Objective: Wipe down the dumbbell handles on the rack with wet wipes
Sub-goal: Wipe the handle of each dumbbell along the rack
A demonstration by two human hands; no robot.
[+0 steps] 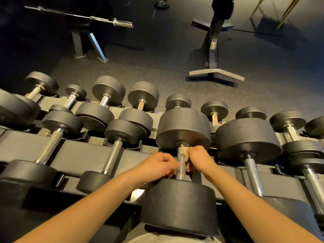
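Observation:
A big black dumbbell lies on the near tier of the rack [82, 153], right below me, its knurled steel handle [180, 170] pointing away. My right hand [199, 159] grips a crumpled, soiled wet wipe [184, 152] against the far end of that handle, close to the far weight head [184, 128]. My left hand [157, 164] is on the handle's left side with its fingers curled onto the bar. The near weight head [180, 206] hides the handle's near end.
Several more dumbbells fill both tiers to the left and right, such as one with a bare handle [113, 156] on the left and another handle [253, 174] on the right. Beyond the rack are a bench stand [214, 50] and a barbell [98, 19] on the dark rubber floor.

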